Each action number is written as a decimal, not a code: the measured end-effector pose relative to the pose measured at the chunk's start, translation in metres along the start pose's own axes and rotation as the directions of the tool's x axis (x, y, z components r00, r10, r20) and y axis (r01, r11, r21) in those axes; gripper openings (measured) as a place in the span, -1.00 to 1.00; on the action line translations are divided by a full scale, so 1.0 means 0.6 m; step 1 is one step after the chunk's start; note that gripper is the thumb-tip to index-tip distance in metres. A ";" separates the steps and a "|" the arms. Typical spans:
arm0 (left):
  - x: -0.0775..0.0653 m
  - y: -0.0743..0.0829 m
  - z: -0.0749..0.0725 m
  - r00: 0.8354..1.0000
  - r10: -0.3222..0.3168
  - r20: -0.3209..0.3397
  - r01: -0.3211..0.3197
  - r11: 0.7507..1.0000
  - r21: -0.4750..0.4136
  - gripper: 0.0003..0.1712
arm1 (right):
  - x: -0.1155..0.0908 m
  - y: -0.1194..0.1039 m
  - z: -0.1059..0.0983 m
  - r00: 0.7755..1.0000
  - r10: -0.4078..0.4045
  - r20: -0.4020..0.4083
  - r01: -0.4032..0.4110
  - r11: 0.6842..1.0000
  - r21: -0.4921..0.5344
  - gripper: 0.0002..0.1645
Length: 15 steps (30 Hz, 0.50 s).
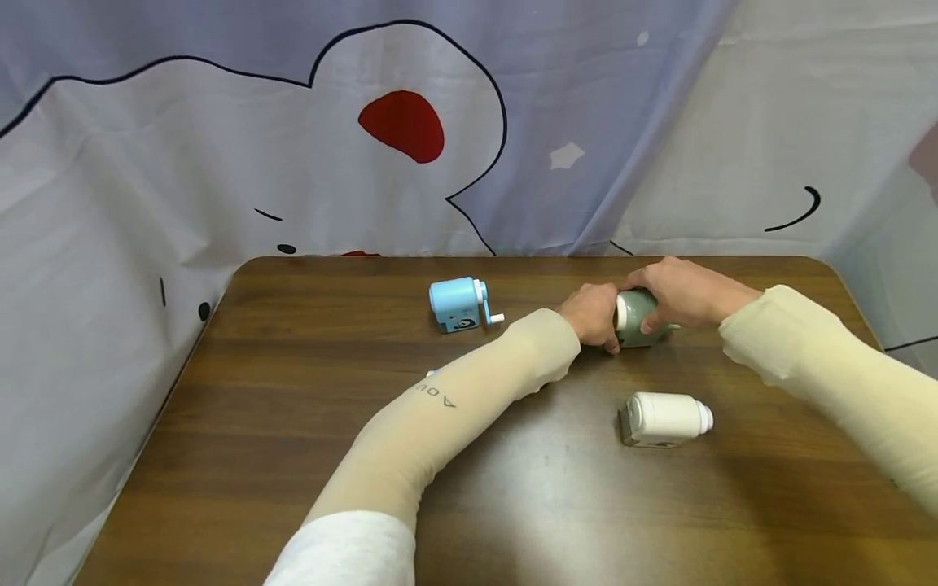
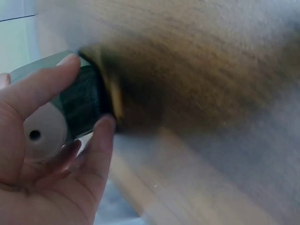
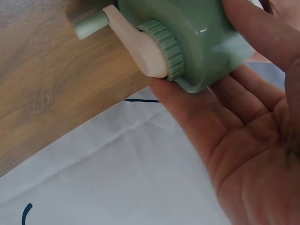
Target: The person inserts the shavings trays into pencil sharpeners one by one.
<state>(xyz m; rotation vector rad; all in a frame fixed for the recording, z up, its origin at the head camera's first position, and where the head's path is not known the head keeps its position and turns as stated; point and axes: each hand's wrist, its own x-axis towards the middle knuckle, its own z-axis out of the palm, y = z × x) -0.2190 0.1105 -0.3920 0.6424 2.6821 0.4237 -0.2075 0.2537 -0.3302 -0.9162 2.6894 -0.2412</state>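
Note:
Both hands are on a green crank pencil sharpener at the back right of the table. My left hand grips its white-faced end, thumb and fingers spread around it; the round pencil hole shows in the left wrist view on that white face. From the other side my right hand holds the green body, thumb on one side and fingers on the other. The crank arm, pale with a green knob, sticks out past the right fingers.
A light blue crank sharpener stands at the back, left of the hands. Nearer the front lies a cream sharpener, below the green one. A small blue and white piece peeks out behind the left forearm. A patterned curtain hangs behind the wooden table.

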 end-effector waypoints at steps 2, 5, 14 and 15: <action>-0.004 -0.002 -0.005 1.000 0.015 0.010 -0.015 1.000 0.002 -0.15 | 0.000 0.001 0.002 1.000 -0.005 -0.005 0.005 1.000 0.001 -0.26; -0.011 -0.002 -0.021 0.999 0.042 0.024 -0.042 0.999 -0.003 -0.04 | -0.001 0.002 0.004 1.000 0.005 -0.007 -0.005 1.000 0.002 -0.23; -0.074 -0.007 -0.098 0.994 0.060 -0.087 -0.056 0.997 0.047 0.01 | -0.023 -0.035 -0.021 0.986 0.150 -0.072 -0.151 0.989 -0.008 -0.11; -0.084 -0.010 -0.107 0.991 0.049 -0.125 -0.044 0.998 0.044 -0.02 | -0.028 -0.045 -0.025 0.980 0.169 -0.102 -0.172 0.985 -0.014 -0.12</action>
